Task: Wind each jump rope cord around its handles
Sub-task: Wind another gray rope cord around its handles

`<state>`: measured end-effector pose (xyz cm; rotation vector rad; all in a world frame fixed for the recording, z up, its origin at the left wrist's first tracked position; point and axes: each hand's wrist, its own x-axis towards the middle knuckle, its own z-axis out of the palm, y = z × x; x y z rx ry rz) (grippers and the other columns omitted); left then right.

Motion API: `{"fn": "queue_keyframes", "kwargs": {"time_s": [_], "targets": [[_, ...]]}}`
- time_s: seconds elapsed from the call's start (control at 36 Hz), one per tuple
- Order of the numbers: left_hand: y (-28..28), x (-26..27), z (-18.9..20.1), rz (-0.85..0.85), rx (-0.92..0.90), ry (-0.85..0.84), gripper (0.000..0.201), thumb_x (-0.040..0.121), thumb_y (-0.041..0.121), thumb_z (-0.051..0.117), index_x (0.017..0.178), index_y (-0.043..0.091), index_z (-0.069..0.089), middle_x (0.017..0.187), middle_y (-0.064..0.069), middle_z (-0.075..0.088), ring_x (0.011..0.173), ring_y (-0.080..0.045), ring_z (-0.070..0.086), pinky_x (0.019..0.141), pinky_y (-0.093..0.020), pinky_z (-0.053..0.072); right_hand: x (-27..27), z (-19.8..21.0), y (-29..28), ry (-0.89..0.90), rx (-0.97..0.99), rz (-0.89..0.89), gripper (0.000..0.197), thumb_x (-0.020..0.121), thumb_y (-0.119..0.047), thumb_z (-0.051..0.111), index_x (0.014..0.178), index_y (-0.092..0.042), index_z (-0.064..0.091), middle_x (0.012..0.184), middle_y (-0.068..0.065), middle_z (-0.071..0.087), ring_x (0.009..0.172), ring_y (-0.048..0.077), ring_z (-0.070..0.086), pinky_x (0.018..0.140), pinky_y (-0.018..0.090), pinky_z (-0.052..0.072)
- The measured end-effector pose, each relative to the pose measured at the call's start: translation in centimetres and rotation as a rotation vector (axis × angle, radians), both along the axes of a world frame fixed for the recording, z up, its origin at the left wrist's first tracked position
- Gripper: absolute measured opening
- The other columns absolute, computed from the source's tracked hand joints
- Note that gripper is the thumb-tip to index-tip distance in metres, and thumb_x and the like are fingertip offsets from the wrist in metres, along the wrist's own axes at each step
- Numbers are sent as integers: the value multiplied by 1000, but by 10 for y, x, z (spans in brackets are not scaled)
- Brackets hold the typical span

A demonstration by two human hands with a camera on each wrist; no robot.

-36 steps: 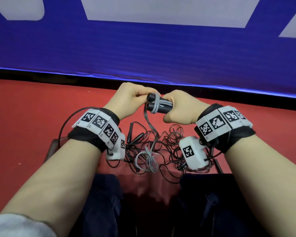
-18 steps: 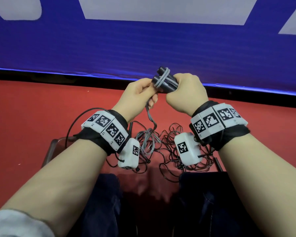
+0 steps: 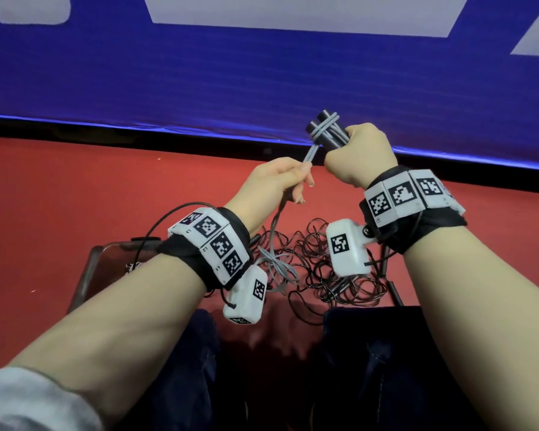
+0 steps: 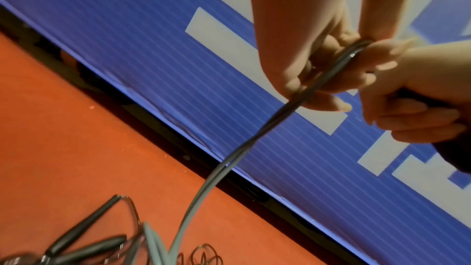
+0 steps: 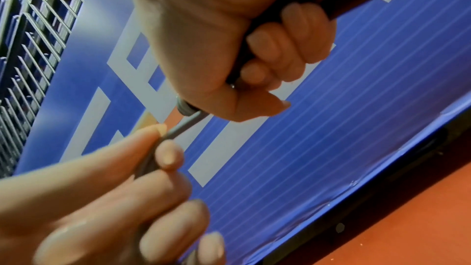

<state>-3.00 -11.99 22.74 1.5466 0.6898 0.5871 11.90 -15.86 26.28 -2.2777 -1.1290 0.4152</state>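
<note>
My right hand [image 3: 360, 152] grips two black jump rope handles [image 3: 325, 129] held side by side, raised in front of the blue banner. Grey cord [image 3: 319, 129] is wound round their upper ends. My left hand [image 3: 280, 180] pinches the doubled grey cord [image 3: 91, 155] just below and left of the handles; the cord [image 4: 265, 130] hangs down from it to a loose grey heap [image 3: 277, 265] on the red surface. In the right wrist view the fingers [image 5: 288, 47] are curled round the handles and the left fingertips [image 5: 168, 152] clamp the cord.
A tangle of thin black cord [image 3: 330, 272] with black handles [image 4: 84, 227] lies on the red surface [image 3: 75, 188] between my wrists. A clear container [image 3: 106, 262] sits at the left. The blue banner [image 3: 262, 73] rises behind.
Both hands have risen and shifted right. The left hand has slid down the grey cord away from the handles, drawing it taut below them.
</note>
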Motion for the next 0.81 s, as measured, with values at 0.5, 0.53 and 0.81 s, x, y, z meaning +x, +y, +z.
{"fn": "queue_keyframes", "kwargs": {"time_s": [0.5,0.53,0.81], "targets": [[26,-24,14,-386,1159,748,26,96,39,53,91,17,65,88,1,62,89,-25,58,77,-40,47,-27,-45,-5,-361,-527,364,7,78,-17,58,74,-18,52,69,0,56,57,17,53,56,25,41],[28,-26,14,-412,1155,744,27,95,40,54,94,17,68,91,0,65,91,-24,59,80,-41,47,-31,-46,-6,-373,-549,413,7,77,-16,58,73,-18,53,67,0,55,56,17,52,55,25,41],[37,-32,9,-473,881,662,31,89,42,61,87,12,68,90,-1,61,91,-16,53,86,-40,44,-44,-43,-11,-335,-628,690,13,76,-9,56,67,-16,50,58,-1,47,50,17,41,48,23,34]]}}
